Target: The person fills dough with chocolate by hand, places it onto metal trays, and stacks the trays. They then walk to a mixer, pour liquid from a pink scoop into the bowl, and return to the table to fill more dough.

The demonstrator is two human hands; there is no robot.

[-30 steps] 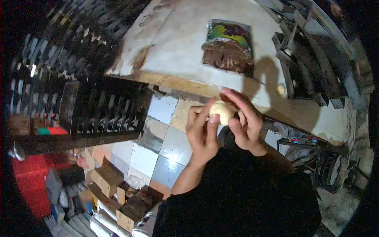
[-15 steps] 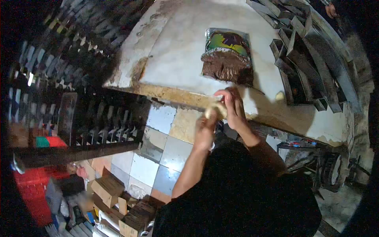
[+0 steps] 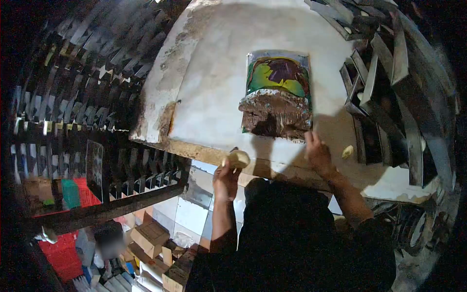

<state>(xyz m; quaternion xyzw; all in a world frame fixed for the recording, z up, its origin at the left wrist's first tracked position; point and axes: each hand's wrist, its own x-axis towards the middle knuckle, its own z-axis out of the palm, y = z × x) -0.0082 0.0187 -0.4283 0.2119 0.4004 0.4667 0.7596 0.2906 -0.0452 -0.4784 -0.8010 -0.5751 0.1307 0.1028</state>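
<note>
My left hand [image 3: 225, 182] is closed around a pale piece of dough [image 3: 238, 159], held up by the table's front edge. At the lower right corner of a slab of brown paste [image 3: 277, 117] is my right hand [image 3: 319, 153], its fingers curled together against the paste; whether a bit is pinched in them I cannot make out. The paste lies on the white table, its front face scored with grooves. Behind it shows its packet [image 3: 279, 73], printed green, yellow and dark purple. To the right of that hand sits a small pale lump [image 3: 347, 152], apparently dough.
Long metal tins [image 3: 377, 97] are piled along the table's right side. Stacked dark tins [image 3: 82, 87] fill the left, above a dark beam [image 3: 116, 202]. Cardboard boxes [image 3: 150, 237] and a red crate [image 3: 63, 255] stand low at the left, beside the tiled floor [image 3: 190, 217].
My hands have parted: both were together at the dough. The left keeps the dough and has moved left; the right has moved right to the paste. The view has shifted slightly.
</note>
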